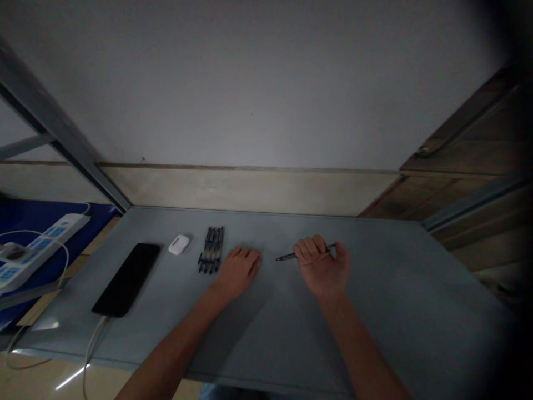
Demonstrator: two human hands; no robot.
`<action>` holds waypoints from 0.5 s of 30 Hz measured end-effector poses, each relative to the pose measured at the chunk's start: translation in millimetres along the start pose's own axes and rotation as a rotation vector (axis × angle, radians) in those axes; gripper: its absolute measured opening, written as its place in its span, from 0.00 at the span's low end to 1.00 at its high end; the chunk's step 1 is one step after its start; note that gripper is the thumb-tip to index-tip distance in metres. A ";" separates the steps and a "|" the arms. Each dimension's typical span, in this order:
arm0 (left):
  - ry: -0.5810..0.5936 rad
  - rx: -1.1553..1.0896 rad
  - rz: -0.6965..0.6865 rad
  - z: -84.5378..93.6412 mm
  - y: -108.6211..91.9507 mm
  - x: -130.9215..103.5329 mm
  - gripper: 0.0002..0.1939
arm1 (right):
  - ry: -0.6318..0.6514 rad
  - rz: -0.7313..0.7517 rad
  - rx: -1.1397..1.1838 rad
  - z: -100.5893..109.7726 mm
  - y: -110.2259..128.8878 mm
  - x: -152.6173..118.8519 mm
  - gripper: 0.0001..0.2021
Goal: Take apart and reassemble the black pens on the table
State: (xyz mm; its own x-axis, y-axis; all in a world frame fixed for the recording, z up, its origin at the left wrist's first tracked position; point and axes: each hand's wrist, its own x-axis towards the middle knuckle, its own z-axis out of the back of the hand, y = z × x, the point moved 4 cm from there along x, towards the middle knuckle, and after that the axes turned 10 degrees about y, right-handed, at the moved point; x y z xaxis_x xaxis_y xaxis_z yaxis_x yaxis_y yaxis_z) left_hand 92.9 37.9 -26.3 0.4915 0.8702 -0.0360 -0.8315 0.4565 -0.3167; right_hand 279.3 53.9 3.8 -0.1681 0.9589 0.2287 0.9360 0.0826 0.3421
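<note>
Two bare hands are over one grey table (416, 278), and five pens are in view, one of them in hand and four laid together. The right hand (325, 269), its palm turned up, has its fingers curled around one dark pen (286, 257); the pen's tip points left, towards the other hand, and its rear end shows near the thumb. The left hand (238, 271) rests back up on the tabletop, fingers loosely bent; whether anything lies under them I cannot tell. Just beside it, on its left, the four pens (211, 250) lie side by side in one row. Farther left come one white case (179, 244) and one black phone (127, 280), which lies flat, screen dark, with one pale cable (89, 353) running from its near end over the table edge. Beyond the table's left side, one white power strip (53, 232) lies on a blue surface (25, 214)
</note>
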 end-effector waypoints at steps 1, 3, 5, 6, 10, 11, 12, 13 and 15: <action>0.003 -0.004 -0.001 -0.3 0.1 0.2 0.15 | 0.003 -0.004 0.001 0.0 -0.2 0.0 0.23; 0.010 -0.010 0.002 -0.5 0.3 0.3 0.15 | 0.007 -0.005 0.006 -0.1 -0.6 0.0 0.23; 0.013 -0.007 0.007 -0.2 0.4 0.2 0.15 | 0.009 -0.003 0.009 -0.8 -0.6 0.1 0.23; 0.013 -0.004 0.008 0.1 0.2 0.0 0.15 | 0.007 -0.001 0.005 -1.2 -0.4 0.1 0.23; 0.001 0.007 0.004 1.2 -0.9 -1.0 0.15 | 0.000 0.004 -0.036 -1.8 0.7 0.3 0.23; -0.001 0.006 0.003 1.3 -1.1 -1.1 0.15 | 0.001 0.002 -0.044 -1.7 0.7 0.4 0.23; -0.002 0.005 0.003 1.3 -1.3 -1.2 0.15 | 0.001 -0.002 -0.049 -1.6 0.6 0.5 0.23; -0.002 0.003 0.005 1.3 -1.3 -1.3 0.15 | 0.001 -0.004 -0.047 -1.5 0.5 0.5 0.23; -0.001 0.001 0.008 1.3 -1.3 -1.3 0.15 | 0.000 -0.008 -0.030 -1.8 0.0 0.4 0.23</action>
State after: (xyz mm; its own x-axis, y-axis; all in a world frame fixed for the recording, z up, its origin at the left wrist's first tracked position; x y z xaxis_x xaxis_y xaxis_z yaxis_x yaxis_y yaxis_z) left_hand 93.0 36.4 -24.6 0.4842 0.8741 -0.0378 -0.8357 0.4492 -0.3159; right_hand 278.6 53.8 5.6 -0.1760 0.9581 0.2261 0.9249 0.0823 0.3712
